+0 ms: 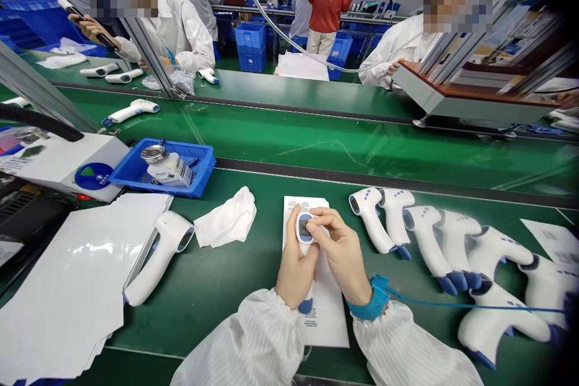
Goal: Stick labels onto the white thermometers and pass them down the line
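My left hand (296, 265) is wrapped round the handle of a white infrared thermometer (304, 230), holding it upright with its small screen facing me. My right hand (341, 250) pinches at the top of the thermometer's screen with thumb and fingertips; a blue wrist strap (373, 301) with a coiled cord is on that wrist. Both hands hover over a printed white sheet (323, 307) on the green bench. A row of several more white thermometers (434, 241) lies to the right. Another thermometer (158, 256) lies to the left beside a crumpled white cloth (226, 220).
A blue tray (136, 172) with a small bottle and box stands at the left, near stacked white sheets (67, 289). A green conveyor belt (339, 139) runs across beyond the bench, carrying a thermometer (131, 111). People in white coats work on the far side.
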`<action>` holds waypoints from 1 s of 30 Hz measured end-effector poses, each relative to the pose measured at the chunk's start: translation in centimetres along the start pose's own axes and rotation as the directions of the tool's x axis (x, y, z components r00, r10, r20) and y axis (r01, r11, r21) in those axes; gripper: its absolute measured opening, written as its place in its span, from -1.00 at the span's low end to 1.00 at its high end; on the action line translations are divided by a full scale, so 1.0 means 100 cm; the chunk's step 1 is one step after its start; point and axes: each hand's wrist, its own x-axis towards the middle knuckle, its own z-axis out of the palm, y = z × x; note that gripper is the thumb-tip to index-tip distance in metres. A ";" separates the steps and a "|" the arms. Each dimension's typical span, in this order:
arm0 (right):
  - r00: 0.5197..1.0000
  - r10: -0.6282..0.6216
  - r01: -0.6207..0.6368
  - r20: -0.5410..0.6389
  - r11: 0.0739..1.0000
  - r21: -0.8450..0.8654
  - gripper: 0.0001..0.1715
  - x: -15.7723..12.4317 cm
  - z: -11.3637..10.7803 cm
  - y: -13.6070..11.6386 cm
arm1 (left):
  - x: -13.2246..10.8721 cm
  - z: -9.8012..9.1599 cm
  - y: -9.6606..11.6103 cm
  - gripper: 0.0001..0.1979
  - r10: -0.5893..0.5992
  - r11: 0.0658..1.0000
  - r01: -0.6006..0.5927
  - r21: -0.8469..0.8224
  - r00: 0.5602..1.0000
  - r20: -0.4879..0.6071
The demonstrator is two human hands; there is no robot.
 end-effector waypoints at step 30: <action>0.996 -0.070 0.066 -0.054 0.995 -0.072 -0.94 -0.001 0.004 -0.004 | -0.002 -0.004 0.003 -0.30 -0.016 0.995 0.026 -0.097 0.995 0.101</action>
